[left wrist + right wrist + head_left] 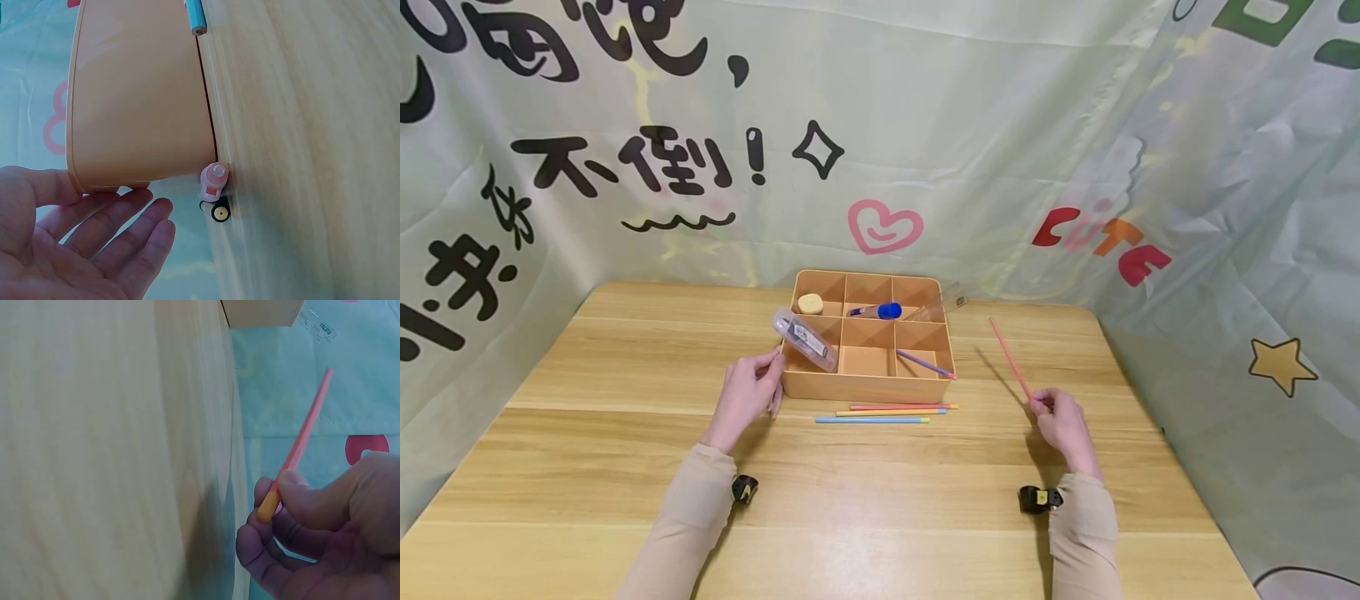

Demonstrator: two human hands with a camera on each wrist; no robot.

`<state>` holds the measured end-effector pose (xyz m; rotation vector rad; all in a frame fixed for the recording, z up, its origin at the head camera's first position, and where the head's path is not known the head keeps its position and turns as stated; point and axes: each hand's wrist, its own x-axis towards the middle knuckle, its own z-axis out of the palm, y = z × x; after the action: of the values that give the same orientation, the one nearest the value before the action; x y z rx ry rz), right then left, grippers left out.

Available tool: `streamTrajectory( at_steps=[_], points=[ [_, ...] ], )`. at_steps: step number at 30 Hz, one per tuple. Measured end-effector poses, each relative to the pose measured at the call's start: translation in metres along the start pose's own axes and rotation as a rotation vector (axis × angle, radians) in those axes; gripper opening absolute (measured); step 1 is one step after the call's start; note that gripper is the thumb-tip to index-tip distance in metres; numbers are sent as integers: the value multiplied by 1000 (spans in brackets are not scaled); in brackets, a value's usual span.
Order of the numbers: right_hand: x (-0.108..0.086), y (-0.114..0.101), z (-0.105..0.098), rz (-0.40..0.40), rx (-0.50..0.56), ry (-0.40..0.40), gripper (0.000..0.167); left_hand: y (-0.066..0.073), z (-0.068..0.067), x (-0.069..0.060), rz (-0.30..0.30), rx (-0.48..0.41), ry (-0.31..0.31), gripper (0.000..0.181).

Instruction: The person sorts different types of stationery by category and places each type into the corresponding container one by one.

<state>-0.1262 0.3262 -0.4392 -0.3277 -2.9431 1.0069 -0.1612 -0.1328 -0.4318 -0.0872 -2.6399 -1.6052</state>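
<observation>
Pale printed fabric (985,108) backs a wood-grain desk (895,517), where a pink pencil (1011,360) slants upward right of the frame's centre. Thumb and fingers of the right hand (1063,425) are clamped on it near its orange end, a grip that apparently leaves the long shaft free. At centre, the left hand (750,387) touches the near left corner of a tan six-compartment organizer box (865,387), fingers loosely apart, seemingly to steady it. Its back row holds, left to right, a cream block (810,303), likely an eraser, a blue-capped tube (889,311) and a clear ruler-like strip (951,300) leaning out, probably too long to lie flat. In front, a labelled clear case (805,337) tilts over the left compartment's rim; a purple pencil (922,363) slants across the right one. Red (895,407), yellow (887,412) and blue pencils (868,420) lie side by side just below the box.
</observation>
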Motion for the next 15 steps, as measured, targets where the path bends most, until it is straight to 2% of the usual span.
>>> streamTrajectory(
  at_steps=[5,11,15],
  points=[
    [0,-1,1,-4,30,9,17,-1,0,0,4,-2,2,41],
    [0,-3,2,16,189,-3,22,-1,0,0,0,2,-1,41],
    [2,-6,3,11,255,63,22,-1,0,0,-6,-1,-2,41]
  ],
)
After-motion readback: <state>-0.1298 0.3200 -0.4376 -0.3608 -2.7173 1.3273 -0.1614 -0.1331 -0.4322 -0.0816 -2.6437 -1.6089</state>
